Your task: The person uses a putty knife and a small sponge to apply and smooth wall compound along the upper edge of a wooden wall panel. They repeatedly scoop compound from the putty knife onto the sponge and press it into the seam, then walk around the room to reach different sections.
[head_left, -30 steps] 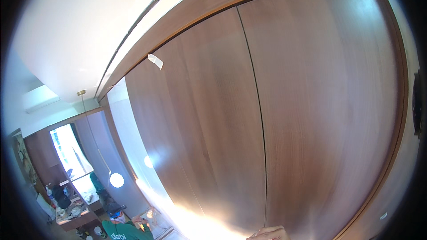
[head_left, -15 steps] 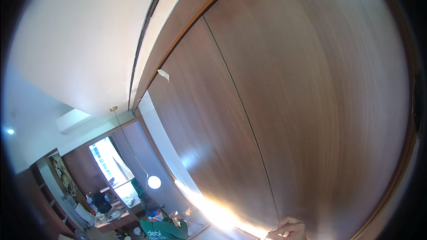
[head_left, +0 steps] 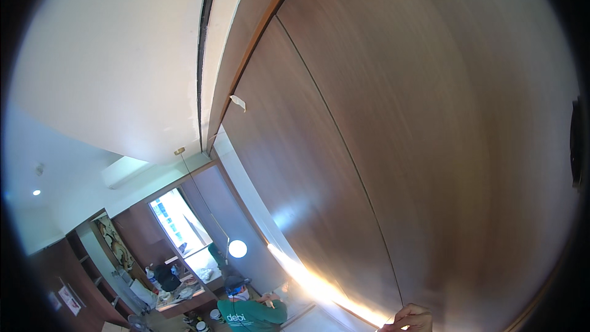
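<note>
My right hand [head_left: 410, 318] is at the bottom edge of the picture, its fingers curled and pinched at the lower part of the wood-grain cabinet doors [head_left: 442, 117]; what it grips is too hidden to make out. A thin dark seam divides the doors. A pale strip of tape [head_left: 238, 103] hangs near their top left. A glowing light strip [head_left: 313, 283] runs along below them, left of my hand. My left hand is not in view.
A person in a green top [head_left: 246, 312] works at lower left, hands raised. A globe pendant lamp [head_left: 238, 248] hangs before a grey panel. A cluttered counter [head_left: 178, 304] stands by a window [head_left: 178, 221]. An air conditioner [head_left: 126, 171] is below the white ceiling [head_left: 104, 61].
My view has tilted and turned, so the room, lamp and co-worker appear further right and the doors' seam more slanted. My right hand appears further right, fingers still curled.
</note>
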The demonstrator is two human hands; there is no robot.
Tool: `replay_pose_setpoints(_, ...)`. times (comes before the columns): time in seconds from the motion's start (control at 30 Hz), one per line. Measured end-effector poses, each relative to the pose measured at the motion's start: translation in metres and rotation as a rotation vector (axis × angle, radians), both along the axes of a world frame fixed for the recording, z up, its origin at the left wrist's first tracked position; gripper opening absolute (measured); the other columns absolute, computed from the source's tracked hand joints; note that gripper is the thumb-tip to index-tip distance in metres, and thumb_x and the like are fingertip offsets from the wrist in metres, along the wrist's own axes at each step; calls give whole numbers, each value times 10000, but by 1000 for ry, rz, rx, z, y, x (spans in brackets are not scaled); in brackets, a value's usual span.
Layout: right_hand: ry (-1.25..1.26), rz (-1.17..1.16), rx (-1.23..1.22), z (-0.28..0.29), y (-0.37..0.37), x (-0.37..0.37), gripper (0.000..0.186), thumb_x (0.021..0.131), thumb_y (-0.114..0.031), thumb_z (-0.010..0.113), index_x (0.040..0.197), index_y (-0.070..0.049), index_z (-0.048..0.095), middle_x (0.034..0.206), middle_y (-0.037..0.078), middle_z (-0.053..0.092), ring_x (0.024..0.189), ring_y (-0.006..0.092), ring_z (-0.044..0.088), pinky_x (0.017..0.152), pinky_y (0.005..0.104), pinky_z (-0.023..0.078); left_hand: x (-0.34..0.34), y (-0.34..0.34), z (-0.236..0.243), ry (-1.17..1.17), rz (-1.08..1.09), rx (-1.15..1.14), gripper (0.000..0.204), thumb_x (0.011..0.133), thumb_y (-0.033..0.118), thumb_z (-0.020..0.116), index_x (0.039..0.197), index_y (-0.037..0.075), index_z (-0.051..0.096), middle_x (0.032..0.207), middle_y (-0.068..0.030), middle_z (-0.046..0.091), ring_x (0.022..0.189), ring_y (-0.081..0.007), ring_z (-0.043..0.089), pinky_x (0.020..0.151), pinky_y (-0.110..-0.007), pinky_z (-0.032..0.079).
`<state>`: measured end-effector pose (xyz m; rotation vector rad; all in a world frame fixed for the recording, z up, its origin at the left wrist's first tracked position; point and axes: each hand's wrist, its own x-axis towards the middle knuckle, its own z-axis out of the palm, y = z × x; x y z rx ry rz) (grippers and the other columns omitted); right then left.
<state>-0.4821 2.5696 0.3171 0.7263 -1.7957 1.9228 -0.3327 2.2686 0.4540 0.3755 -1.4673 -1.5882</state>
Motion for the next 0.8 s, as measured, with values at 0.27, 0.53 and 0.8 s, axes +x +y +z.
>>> replay_pose_setpoints(0.27,7,73,-17,7,-19,-10,117,739,-26,876,753,-49,762,795,58,656,728,154,610,645,308,472,14,10,9,-18,72,-24,420,1049,346,550,1358,61,537,1108,-84,676,918,-215,657,728,-344,525)
replay_pose_setpoints(0.53,4,130,-55,6,-26,-14,142,766,-53,869,753,-48,728,806,64,660,735,157,612,653,312,478,23,22,15,-22,124,-55,421,1052,348,545,1361,63,534,1118,-87,676,922,-220,661,727,-352,528)
replay_pose_setpoints(0.8,-23,162,-88,-5,-30,-18,181,820,-116,851,806,-49,683,838,73,670,756,166,620,678,311,495,28,27,13,-19,125,-54,422,1054,351,541,1365,66,531,1128,-90,676,926,-224,665,727,-360,531)
